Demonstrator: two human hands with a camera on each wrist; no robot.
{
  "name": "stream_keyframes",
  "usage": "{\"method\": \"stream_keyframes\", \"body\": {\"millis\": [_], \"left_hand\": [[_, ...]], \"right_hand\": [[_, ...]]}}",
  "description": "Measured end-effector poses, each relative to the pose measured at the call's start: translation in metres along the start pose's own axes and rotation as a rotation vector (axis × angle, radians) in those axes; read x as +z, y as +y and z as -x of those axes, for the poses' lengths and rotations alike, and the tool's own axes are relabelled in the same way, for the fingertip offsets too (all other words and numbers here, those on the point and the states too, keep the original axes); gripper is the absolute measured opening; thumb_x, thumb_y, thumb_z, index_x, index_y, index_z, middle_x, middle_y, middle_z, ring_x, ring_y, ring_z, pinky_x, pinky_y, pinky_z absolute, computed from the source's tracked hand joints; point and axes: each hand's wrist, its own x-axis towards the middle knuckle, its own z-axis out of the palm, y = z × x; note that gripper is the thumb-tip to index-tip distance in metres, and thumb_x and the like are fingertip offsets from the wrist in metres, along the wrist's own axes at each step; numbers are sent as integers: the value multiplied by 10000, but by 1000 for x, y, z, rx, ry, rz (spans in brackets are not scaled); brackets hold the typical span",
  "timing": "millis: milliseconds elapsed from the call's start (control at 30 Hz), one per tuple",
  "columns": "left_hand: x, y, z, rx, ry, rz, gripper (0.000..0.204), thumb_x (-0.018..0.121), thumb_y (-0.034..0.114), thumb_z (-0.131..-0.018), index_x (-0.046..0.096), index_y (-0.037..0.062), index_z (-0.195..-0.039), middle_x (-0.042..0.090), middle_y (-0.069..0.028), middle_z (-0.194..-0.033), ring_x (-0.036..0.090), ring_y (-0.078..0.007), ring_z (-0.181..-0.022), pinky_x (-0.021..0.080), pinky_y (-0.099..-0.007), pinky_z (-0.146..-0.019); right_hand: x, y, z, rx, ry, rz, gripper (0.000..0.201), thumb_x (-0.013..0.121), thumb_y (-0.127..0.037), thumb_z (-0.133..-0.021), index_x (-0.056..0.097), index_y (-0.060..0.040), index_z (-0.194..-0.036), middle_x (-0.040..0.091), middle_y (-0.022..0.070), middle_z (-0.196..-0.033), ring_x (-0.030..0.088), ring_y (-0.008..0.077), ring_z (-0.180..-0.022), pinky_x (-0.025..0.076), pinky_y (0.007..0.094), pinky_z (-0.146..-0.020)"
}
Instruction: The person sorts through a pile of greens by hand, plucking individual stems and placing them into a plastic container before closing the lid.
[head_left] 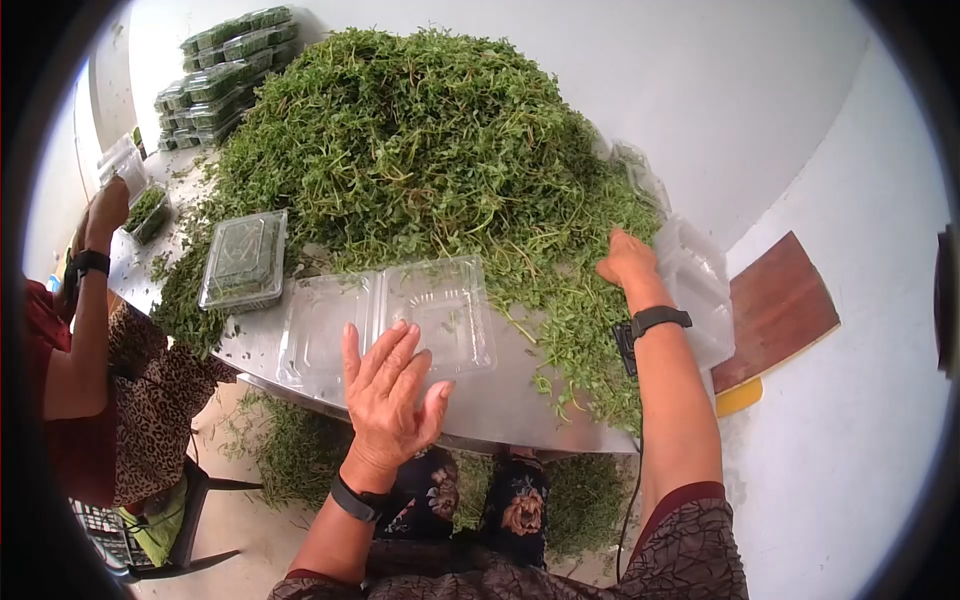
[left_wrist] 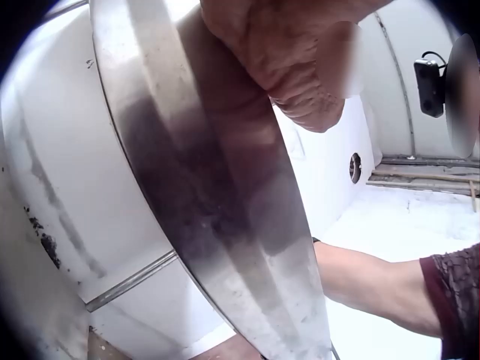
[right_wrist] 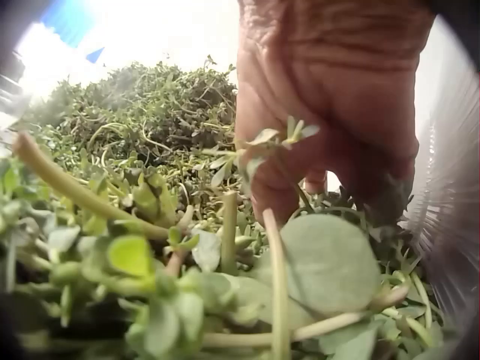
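Observation:
An unfilled clear plastic box (head_left: 437,315) lies with its lid laid back near the table's front edge. Over its near side the left hand (head_left: 390,400) is held with fingers spread, holding nothing; the left wrist view shows part of this hand (left_wrist: 274,52) above the metal table edge (left_wrist: 217,172). The right hand (head_left: 632,262) reaches into the right side of a large heap of leafy green stems (head_left: 400,140). In the right wrist view this hand (right_wrist: 330,120) points down among the greens (right_wrist: 150,277), its fingertips hidden, so its grip is unclear.
A closed, filled box (head_left: 243,260) stands left of the unfilled one. Stacked filled boxes (head_left: 215,90) are at the back left, nested clear boxes (head_left: 692,285) beside the right forearm. At the far left another person's hand (head_left: 108,208) is at a box of greens (head_left: 147,213).

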Motion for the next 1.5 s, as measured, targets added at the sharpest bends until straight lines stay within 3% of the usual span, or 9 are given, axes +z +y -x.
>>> {"method": "stream_keyframes", "body": {"millis": [67,267,567,800,967,1100,1267,1433,1500], "left_hand": [[-1,1,-1,-13,-2,30,186,643,130,-745,661,21,-895,655,-134,-1122,586,-304,-1129,224,-578,-1124],[3,-2,-6,-5,28,63,192,646,89,-715,656,12,-890,664,-135,-1073,592,-307,-1107,240,-571,-1119],[4,-3,-3,3,50,82,183,668,88,-716,652,17,-884,664,-133,-1062,596,-300,-1094,263,-561,-1114],[5,-3,-3,24,61,70,231,679,113,-731,665,15,-939,660,-134,-1082,587,-299,-1108,257,-553,-1120],[4,-2,-4,37,53,54,238,687,127,-735,671,13,-944,663,-135,-1079,586,-295,-1110,245,-548,-1127],[5,-3,-3,41,44,70,223,694,130,-739,670,14,-928,666,-132,-1061,589,-294,-1103,246,-545,-1130],[7,-4,-2,39,45,75,190,696,128,-742,669,22,-897,668,-124,-1050,590,-289,-1101,247,-546,-1132],[7,-4,-2,45,25,98,150,688,121,-746,668,33,-866,668,-113,-1047,591,-279,-1101,246,-549,-1134],[6,-4,-2,46,24,102,148,686,119,-746,668,33,-865,669,-113,-1044,592,-278,-1099,245,-548,-1135]], "right_hand": [[6,1,-4,-71,69,71,356,663,-146,-756,659,-105,-1110,662,137,-1145,634,324,-1050,511,383,-896],[3,15,10,-245,447,-320,301,656,-84,-690,684,-54,-988,679,191,-994,650,359,-950,521,392,-820],[-29,23,107,-323,144,-690,382,697,-119,-726,651,-33,-1095,598,122,-687,574,217,-660,476,359,-641],[8,38,134,-443,209,-679,612,740,-194,-740,547,-50,-1302,641,214,-1076,623,300,-951,479,383,-846],[3,27,160,-380,88,-491,735,746,-224,-744,440,-72,-1395,329,263,-1472,373,357,-1350,325,406,-1098],[31,26,149,-408,228,-351,618,733,-192,-751,523,-66,-1319,475,272,-1353,488,371,-1245,407,427,-1021],[34,29,139,-430,414,-426,275,716,-96,-730,662,8,-979,649,258,-893,649,385,-873,507,432,-771],[19,31,147,-408,420,-760,253,707,-88,-745,657,26,-965,647,261,-858,655,376,-833,498,418,-736],[14,32,155,-343,135,-734,349,720,-141,-753,651,6,-1061,643,273,-1023,636,381,-976,489,412,-847]]}}
